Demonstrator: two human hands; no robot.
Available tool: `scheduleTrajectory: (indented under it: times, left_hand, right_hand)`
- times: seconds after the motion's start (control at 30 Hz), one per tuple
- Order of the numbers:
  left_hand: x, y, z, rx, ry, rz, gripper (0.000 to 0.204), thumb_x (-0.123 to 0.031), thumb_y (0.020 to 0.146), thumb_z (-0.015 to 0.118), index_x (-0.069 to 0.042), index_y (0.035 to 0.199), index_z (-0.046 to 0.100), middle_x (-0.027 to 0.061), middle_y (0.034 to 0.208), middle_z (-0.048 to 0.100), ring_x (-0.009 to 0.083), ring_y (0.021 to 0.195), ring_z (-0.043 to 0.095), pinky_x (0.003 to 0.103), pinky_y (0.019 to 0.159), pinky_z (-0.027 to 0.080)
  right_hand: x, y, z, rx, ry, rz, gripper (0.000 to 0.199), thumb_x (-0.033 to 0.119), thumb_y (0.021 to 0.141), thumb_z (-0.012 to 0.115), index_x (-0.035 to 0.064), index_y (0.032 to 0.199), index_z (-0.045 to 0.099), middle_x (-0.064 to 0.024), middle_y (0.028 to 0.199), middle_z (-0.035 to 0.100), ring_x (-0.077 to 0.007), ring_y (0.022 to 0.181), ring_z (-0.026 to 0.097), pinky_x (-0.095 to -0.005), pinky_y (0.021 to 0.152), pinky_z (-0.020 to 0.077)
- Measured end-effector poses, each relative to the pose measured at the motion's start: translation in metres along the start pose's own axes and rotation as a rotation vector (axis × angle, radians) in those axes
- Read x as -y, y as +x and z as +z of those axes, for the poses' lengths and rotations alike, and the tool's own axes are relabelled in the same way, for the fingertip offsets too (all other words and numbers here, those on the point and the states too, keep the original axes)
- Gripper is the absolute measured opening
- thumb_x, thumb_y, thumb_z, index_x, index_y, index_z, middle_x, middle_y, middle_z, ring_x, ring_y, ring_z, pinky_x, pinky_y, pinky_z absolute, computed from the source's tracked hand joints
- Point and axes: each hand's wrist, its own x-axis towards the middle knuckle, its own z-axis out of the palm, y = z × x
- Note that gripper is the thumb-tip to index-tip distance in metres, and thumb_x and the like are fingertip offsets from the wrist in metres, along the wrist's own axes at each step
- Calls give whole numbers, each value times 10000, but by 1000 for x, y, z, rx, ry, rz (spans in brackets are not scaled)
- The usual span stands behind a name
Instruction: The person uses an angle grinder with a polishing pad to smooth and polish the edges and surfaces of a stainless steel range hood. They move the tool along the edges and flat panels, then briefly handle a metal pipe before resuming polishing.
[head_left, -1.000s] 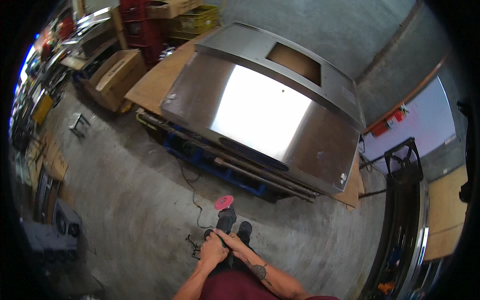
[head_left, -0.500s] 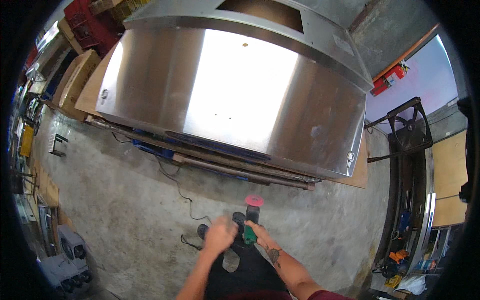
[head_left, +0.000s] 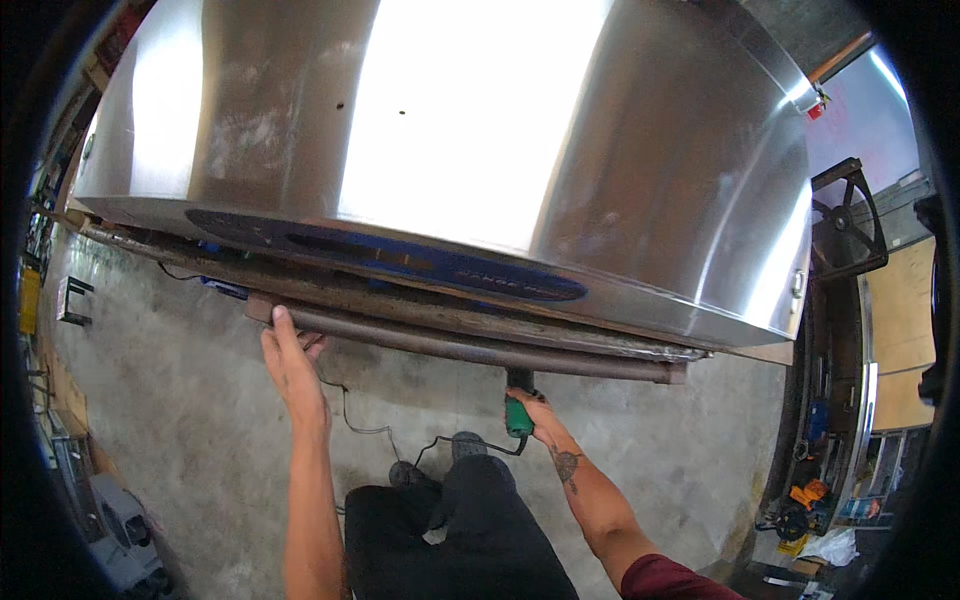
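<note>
My right hand (head_left: pixel 532 408) is wrapped round the green body of an angle grinder (head_left: pixel 519 420). The grinder's front end and its pink disc are hidden beneath a long brown metal bar (head_left: pixel 470 350). At the bar's left end, my left hand (head_left: pixel 290 350) grips it, thumb on the front face and fingers curling below. Just above the bar is a large shiny stainless steel hood-like box (head_left: pixel 270 130), with small dark holes in its face and a dark slot along its lower edge.
A black cord (head_left: pixel 465 443) trails from the grinder across the concrete floor (head_left: pixel 220 430) by my feet. To the right stands a black fan frame (head_left: pixel 850 220), with tools along the wall. A small black-legged stand (head_left: pixel 72 300) and a grey machine (head_left: pixel 130 520) are at left.
I have moved closer to the steel box. My left hand has gone from beside the grinder to the bar's left end. The grinder's disc has gone out of sight under the bar.
</note>
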Motion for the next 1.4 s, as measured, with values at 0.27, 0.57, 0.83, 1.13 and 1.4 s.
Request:
scheduleTrajectory:
  times: [0.27,0.57,0.83,1.13,1.4]
  left_hand:
    - [15,3,11,54,-235,174,477,-427,1140,694,-12,1346,581,91,1239,699,174,1083,685,369,934,540]
    - [36,19,18,35,-269,368,430,-422,1115,732,-16,1209,629,72,1102,733,170,1008,716,365,905,563]
    - [36,28,11,105,-263,425,413,-431,1081,771,-30,1138,691,82,1034,763,182,936,737,350,855,588]
    - [33,28,5,82,-235,406,425,-405,1106,741,12,1148,672,100,1021,775,187,912,751,349,846,595]
    - [30,20,5,108,-190,447,426,-419,1111,728,-4,1210,710,82,1049,772,171,945,745,343,864,598]
  right_hand:
    - [-13,118,-21,44,42,-195,395,367,960,885,94,1165,688,-83,931,697,-263,765,766,-419,628,623]
    - [30,312,-59,258,-67,-605,374,358,1111,691,76,1357,705,-60,1137,769,-216,963,770,-395,848,641]
    - [79,396,-48,329,-130,-838,427,409,1152,622,77,1406,706,-64,1263,774,-253,1081,747,-421,997,600]
    - [11,383,-42,229,110,-991,502,488,1166,557,72,1410,695,-91,1384,739,-308,1217,699,-457,1130,523]
    - [84,398,2,-234,-316,-962,519,457,1172,540,34,1450,653,-122,1460,695,-301,1306,650,-449,1171,484]
